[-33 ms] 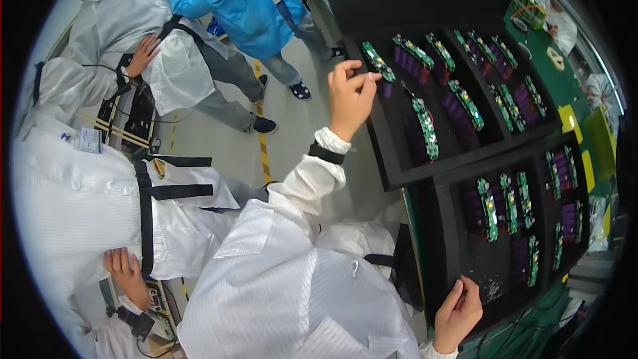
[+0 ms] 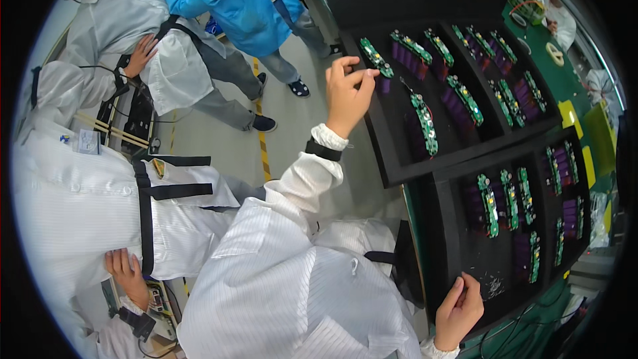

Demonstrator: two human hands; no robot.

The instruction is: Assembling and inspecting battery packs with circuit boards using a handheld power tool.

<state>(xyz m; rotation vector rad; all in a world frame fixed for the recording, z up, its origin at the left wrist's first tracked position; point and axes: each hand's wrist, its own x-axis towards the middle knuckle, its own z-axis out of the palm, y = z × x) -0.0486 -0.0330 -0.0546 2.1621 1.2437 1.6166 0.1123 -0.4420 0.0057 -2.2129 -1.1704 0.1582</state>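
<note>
My left hand [image 2: 349, 96] is raised at the left edge of the far black tray [image 2: 367, 103]. Its fingers are bent and apart, and one fingertip is at the near end of a green circuit board [image 2: 376, 58] fixed on purple cells. Whether it touches the board I cannot tell. Over the front left edge of the near black tray [image 2: 446, 242] is my right hand [image 2: 460, 309], thumb and fingers loosely bent, nothing visible between them. Close to it lie small white scraps [image 2: 493, 286] on the tray floor. A board with purple cells [image 2: 534, 257] stands further right.
Several more green boards on purple cells [image 2: 465, 101] stand in both trays. A green table [image 2: 558, 83] with yellow-green pieces [image 2: 569, 119] extends beyond. At left stand co-workers in white [image 2: 80, 186] and in a blue coat [image 2: 232, 10]. Cables [image 2: 525, 322] run by the near tray.
</note>
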